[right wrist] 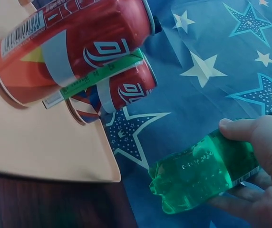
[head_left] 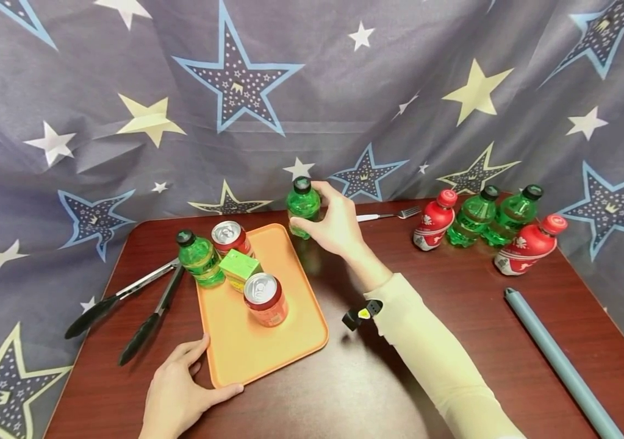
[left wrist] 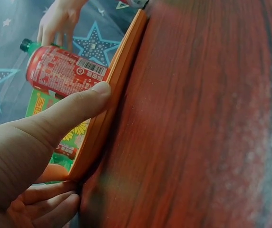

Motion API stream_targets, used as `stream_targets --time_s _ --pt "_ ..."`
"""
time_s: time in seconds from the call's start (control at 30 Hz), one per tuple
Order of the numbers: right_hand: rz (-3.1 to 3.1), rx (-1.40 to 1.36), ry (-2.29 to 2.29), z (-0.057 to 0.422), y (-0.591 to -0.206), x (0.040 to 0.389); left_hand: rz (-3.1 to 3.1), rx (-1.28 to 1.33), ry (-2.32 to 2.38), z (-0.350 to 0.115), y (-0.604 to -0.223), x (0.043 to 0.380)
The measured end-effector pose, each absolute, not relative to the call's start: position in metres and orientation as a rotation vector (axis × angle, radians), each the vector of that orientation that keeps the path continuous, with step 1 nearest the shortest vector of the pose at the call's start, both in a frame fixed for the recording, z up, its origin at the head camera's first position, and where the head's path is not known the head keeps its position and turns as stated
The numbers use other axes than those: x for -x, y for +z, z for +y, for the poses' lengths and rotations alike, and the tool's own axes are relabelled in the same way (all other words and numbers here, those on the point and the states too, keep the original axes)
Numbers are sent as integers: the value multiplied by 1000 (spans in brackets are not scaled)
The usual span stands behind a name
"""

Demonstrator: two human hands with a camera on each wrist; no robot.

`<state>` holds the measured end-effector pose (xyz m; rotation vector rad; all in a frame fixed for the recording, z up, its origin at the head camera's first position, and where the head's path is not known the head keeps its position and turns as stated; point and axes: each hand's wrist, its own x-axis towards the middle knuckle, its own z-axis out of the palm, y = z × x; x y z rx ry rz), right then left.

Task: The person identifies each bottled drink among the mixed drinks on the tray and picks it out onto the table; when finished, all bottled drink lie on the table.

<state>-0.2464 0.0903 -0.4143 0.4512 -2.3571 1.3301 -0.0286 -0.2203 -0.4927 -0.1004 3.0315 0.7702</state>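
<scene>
My right hand grips a green soda bottle with a black cap beyond the far right corner of the orange tray. The bottle's bottom shows free in the right wrist view. At the tray's near left corner, my left hand holds the rim, thumb on the near edge and fingers along the left side. On the tray stand a red soda can in the middle, a green box behind it, another red can at the back and a green bottle at the left edge.
Tongs with black tips lie spread left of the tray. A white-handled fork lies at the back. Two red bottles and two green bottles stand at the right, behind a grey tube. A star-patterned cloth hangs behind the table.
</scene>
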Motion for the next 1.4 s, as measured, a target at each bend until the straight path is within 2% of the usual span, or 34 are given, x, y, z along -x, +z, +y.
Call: stream_targets --time_s 0.87,1.4 --pt "-2408 -361 1155 151 -411 237 3068 46 750 -218 -497 31" --pt "-2424 -291 1169 187 -414 220 3053 -13 551 -221 -488 36"
